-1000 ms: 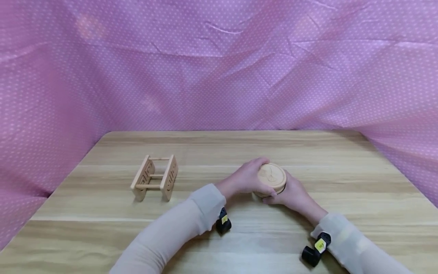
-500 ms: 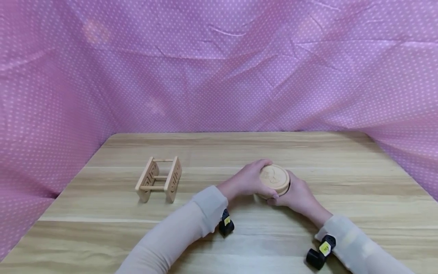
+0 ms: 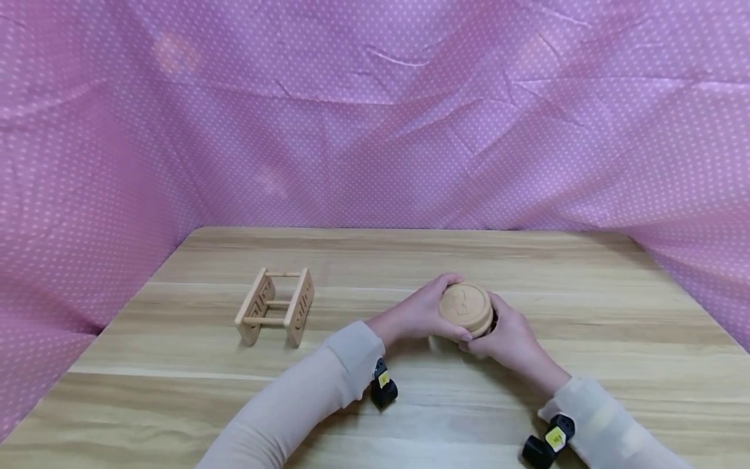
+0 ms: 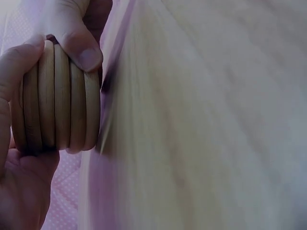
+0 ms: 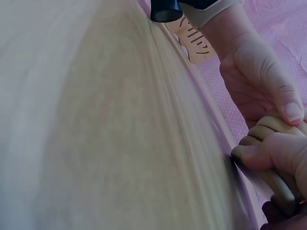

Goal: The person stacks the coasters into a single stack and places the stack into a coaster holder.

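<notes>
A stack of several round wooden coasters [image 3: 465, 306] is between both hands, right of the middle of the table; the top one has a line design. My left hand [image 3: 423, 311] grips the stack from the left, its fingers and thumb curved round the rims. From the right, my right hand [image 3: 511, 333] holds the lower coasters, its thumb close to the left thumb at the near side. Seen from the left wrist, the coasters [image 4: 61, 96] lie face to face, their edges slightly uneven, with the lowest close over the tabletop. The right fingers behind the stack are mostly hidden.
A wooden coaster rack [image 3: 275, 307] with cut-out side panels and thin rods stands on the left of the wooden table [image 3: 375, 254]. Pink dotted cloth [image 3: 375, 130] hangs behind the table and along its sides. A black camera is strapped on each wrist.
Both hands keep their hold on the coasters, and the stack has shifted slightly left. The rack's small shift to the right in view goes with the head camera's movement.
</notes>
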`<state>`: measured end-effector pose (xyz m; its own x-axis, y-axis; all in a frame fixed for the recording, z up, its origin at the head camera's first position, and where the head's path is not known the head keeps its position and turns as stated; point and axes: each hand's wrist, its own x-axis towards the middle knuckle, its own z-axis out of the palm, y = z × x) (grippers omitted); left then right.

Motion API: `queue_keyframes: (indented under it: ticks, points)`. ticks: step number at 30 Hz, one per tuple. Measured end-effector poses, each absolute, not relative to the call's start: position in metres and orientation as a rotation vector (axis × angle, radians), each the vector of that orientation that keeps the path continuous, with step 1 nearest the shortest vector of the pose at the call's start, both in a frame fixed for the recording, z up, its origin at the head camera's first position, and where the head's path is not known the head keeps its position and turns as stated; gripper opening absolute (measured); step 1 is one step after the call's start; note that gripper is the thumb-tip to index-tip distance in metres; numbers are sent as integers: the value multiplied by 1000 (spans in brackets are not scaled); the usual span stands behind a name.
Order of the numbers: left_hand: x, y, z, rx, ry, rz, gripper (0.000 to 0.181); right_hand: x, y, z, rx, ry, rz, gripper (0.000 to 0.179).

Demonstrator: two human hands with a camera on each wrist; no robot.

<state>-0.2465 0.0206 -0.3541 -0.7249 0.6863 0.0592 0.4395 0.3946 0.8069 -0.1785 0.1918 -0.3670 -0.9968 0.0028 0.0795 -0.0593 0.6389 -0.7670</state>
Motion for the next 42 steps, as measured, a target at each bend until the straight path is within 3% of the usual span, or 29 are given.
queue_keyframes:
  ticks: [8, 15, 20, 28, 42]
  points:
    - [-249, 14, -357, 1002, 2327, 1259, 98, -176, 187, -367, 82, -2735, 1298, 95]
    - [-245, 6, -359, 1077, 2371, 1186, 99, -173, 184, -362, 80, -2790, 1194, 107]
    - [-243, 0, -359, 1116, 2387, 1125, 102, -172, 180, -358, 183, -2785, 1061, 101]
    - [-245, -6, -359, 1132, 2357, 1175, 91, -175, 176, -348, 315, -2778, 928, 88]
    - [-241, -16, -360, 1036, 2362, 1150, 91, -178, 176, -347, 379, -2755, 1024, 88]
